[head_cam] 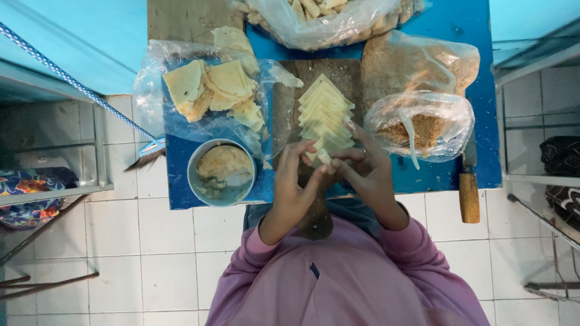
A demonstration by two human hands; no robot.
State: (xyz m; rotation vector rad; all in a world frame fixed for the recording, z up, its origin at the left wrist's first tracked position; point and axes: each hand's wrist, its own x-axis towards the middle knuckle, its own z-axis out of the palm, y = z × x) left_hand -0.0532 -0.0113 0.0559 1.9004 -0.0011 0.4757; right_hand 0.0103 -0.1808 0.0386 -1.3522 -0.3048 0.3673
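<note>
Both hands meet at the picture's centre: left hand (296, 181) and right hand (368, 172) each close a grip on one pale pastry wrapper (322, 158), at six o'clock of the wrapper stack (325, 115) on the blue tabletop (181, 175).

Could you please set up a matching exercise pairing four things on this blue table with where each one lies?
Things:
1. round bowl
2. knife
3. bag of brown crumbs
4. row of pale wrappers

Places:
A. hanging over the table's right edge
B. on the wooden board, by both hands
C. front left corner
D. right of the board

Pairs: 1-C, 2-A, 3-D, 4-B
</note>
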